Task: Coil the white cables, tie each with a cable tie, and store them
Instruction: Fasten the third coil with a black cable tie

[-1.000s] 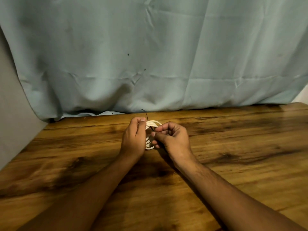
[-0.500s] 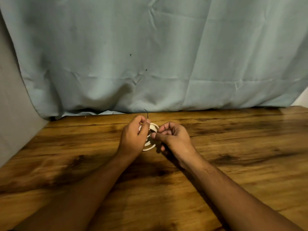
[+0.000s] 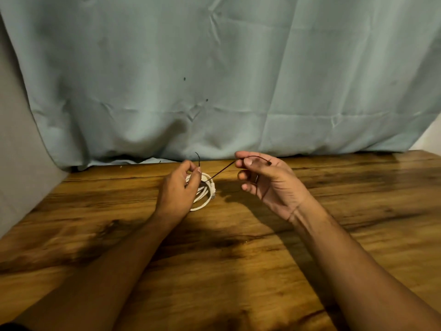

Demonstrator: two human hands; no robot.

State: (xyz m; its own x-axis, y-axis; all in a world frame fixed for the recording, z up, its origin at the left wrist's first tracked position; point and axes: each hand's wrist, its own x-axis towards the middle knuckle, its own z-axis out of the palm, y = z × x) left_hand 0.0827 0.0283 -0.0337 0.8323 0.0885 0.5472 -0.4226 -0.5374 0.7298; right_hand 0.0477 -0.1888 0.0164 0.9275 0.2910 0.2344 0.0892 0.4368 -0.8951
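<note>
Because the tie (image 3: 223, 172) must cinch the coil (image 3: 205, 195), we steady the coil with our left hand (image 3: 177, 189), its curled fingers pinching one tie end just above the coil. We hold the other end taut up and right of the coil in our right hand (image 3: 267, 180), thumb and forefinger nipped on it, the other fingers loosely spread. The coil lies on the table (image 3: 238, 259), partly under the left hand, apart from the right.
</note>
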